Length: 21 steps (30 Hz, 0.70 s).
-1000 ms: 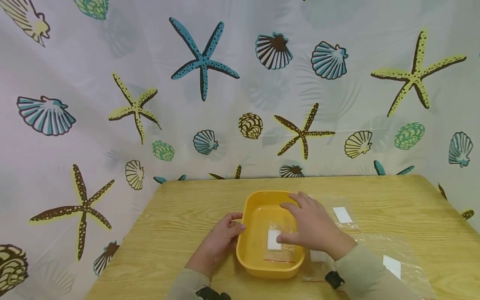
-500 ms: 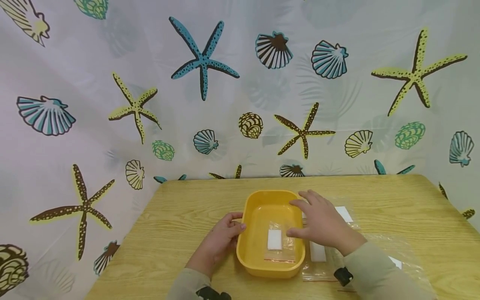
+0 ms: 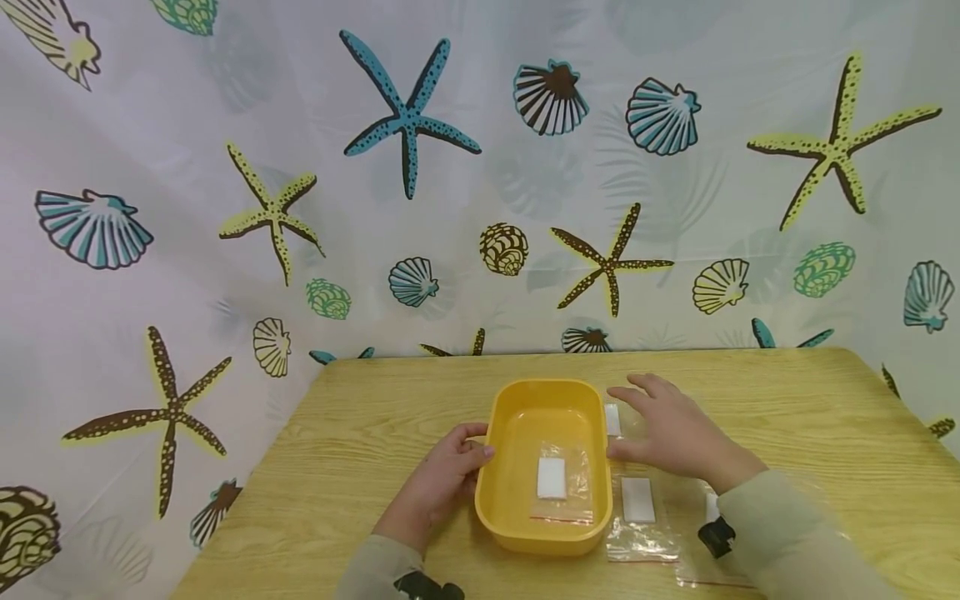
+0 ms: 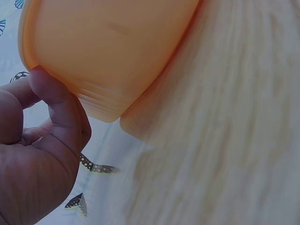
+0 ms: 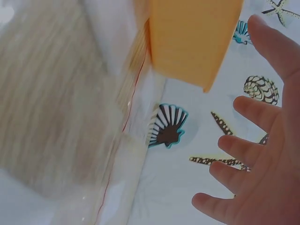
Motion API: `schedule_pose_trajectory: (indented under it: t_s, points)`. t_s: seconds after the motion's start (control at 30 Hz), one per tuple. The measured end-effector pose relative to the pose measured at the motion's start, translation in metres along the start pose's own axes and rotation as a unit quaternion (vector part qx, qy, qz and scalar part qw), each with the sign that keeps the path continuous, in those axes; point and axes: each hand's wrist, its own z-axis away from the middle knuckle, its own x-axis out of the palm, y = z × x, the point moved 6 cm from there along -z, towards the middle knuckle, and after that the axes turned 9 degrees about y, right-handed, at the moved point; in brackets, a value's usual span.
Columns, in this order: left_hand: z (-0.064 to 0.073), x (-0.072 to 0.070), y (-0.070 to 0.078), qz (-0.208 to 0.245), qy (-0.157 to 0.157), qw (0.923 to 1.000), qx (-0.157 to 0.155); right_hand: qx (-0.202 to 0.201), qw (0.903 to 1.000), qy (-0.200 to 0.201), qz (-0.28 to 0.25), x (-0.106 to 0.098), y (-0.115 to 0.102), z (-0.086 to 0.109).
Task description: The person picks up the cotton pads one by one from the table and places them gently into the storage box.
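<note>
A yellow plastic basin (image 3: 543, 546) stands on the wooden table, and my left hand (image 3: 438, 479) grips its left rim. In the left wrist view, the left thumb (image 4: 51, 89) lies against the rim. Inside the basin lies a clear zip bag (image 3: 552, 478) with a white rectangle in it. My right hand (image 3: 678, 433) is spread with nothing in it, just right of the basin and over the bags there. One zip bag (image 3: 638, 500) with a white piece lies beside the basin's right wall. Another white piece (image 3: 612, 420) shows partly past the right fingertips.
Further zip bags lie on the right of the table (image 3: 375, 400), one of them (image 3: 711, 571) partly covered by the right forearm. A curtain (image 3: 480, 183) printed with starfish and shells hangs behind the table and along its sides.
My right hand has moved right, from over the basin to beyond its right rim, uncovering the bag inside. The left hand and the basin have stayed put.
</note>
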Motion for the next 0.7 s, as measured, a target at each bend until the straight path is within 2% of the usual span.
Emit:
schedule_pose_trajectory:
  t_s: [0.3, 0.7]
  points:
    - [0.0, 0.001, -0.001, 0.004, -0.002, 1.0, 0.0, 0.021, 0.9996, -0.021, 0.002, 0.003, 0.025, -0.001]
    - [0.0, 0.001, -0.001, 0.007, 0.004, 0.9999, -0.009, 0.038, 0.9943, -0.096, 0.028, 0.03, 0.054, -0.026]
